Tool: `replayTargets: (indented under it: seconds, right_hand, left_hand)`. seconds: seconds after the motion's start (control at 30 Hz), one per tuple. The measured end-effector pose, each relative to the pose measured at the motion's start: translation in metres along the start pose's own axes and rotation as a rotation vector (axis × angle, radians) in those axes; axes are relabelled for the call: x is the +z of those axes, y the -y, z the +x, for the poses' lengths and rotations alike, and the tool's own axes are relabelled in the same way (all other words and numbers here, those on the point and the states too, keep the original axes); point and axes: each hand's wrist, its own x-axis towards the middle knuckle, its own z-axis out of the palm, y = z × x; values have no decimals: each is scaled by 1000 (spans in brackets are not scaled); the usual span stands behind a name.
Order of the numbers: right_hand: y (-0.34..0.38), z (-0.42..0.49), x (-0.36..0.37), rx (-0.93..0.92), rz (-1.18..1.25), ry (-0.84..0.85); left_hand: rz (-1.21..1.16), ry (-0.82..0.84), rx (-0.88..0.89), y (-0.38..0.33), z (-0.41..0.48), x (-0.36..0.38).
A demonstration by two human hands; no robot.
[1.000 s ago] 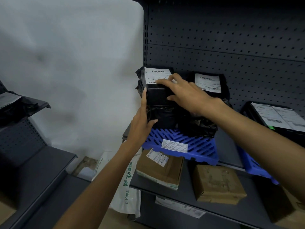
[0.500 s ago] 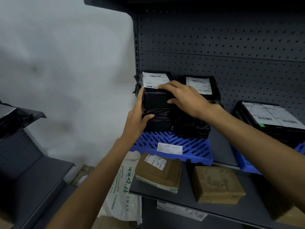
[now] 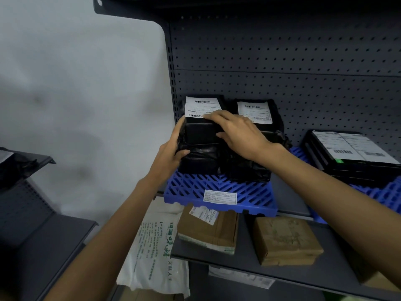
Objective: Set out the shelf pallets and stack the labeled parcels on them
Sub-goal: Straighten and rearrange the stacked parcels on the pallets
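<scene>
Blocky parcels (image 3: 200,148) in glossy black film stacked on left of slatted blue plastic pallet (image 3: 217,190), left hand (image 3: 171,153) clasped their left side, right hand (image 3: 236,133) curled over their top edge.

A dark grey metal shelf unit (image 3: 282,51) with a perforated back panel carries everything. Its upper shelf (image 3: 290,198) bears a blue slatted pallet (image 3: 217,187) at the left end, loaded with black parcels (image 3: 201,161) and with a white label (image 3: 220,196) on its front. A strip of bare shelf separates it from a second blue pallet (image 3: 388,191) to the right. On the lower shelf (image 3: 245,231) lie two brown cardboard parcels: a labeled one (image 3: 206,233) lying askew near the left end, and a plainer one (image 3: 286,242) beside it, apart. A white paper tag (image 3: 240,276) sits on that shelf's front edge.
</scene>
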Motion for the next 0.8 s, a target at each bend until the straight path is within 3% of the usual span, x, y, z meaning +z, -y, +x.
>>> replayTargets:
  seconds: [0.13,0.3,0.43,0.53,0.8]
  right_hand:
    - [-10,-10,-1,14,-54,34]
    - [-46,-48,-18,214,-109,56]
    - [-72,-68,-17,374,112,146]
    - [-75,-69,-9,394,304,112]
    - [-66,-55,1,396,347,96]
  left_hand:
    - [27,14,47,-8,-1,0]
    - [140,-58,86,-21,7,-4]
    - [101,43,23,-22,26,-4]
    - [47,57,36,-19,30,-3]
    - [59,135,-47,-24,38,-6]
